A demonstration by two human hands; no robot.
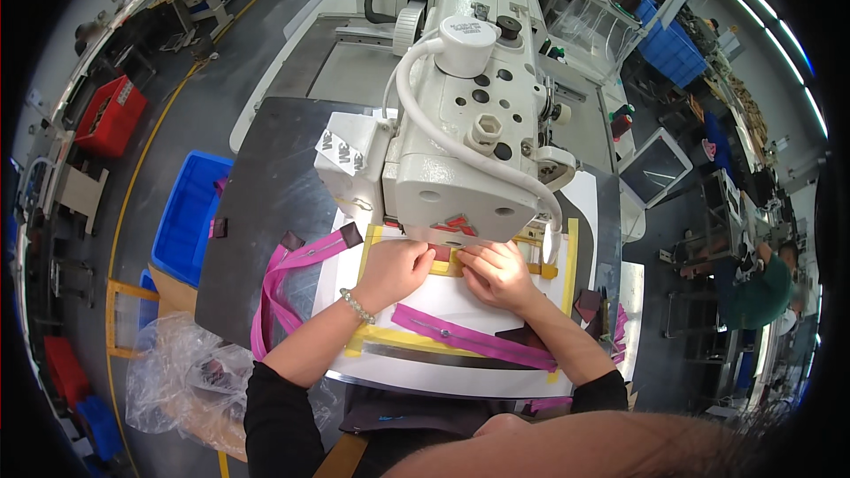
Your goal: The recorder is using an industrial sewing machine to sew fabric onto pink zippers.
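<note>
Both my hands work close together at the front of a large white sewing machine, right under its head. My left hand has its fingers curled closed at the left edge of a small yellow-framed opening; what they grip is hidden. My right hand is also closed, fingertips bent down at the opening's right side, their hold hidden too. A dark red patch shows between the hands. Below them a magenta zipper strip with a metal slider lies across the white, yellow-taped template.
Another magenta zipper strip with dark end tabs lies looped on the dark table at left. Beyond it are a blue bin and a crumpled clear plastic bag. Dark scraps and a tilted screen are at right.
</note>
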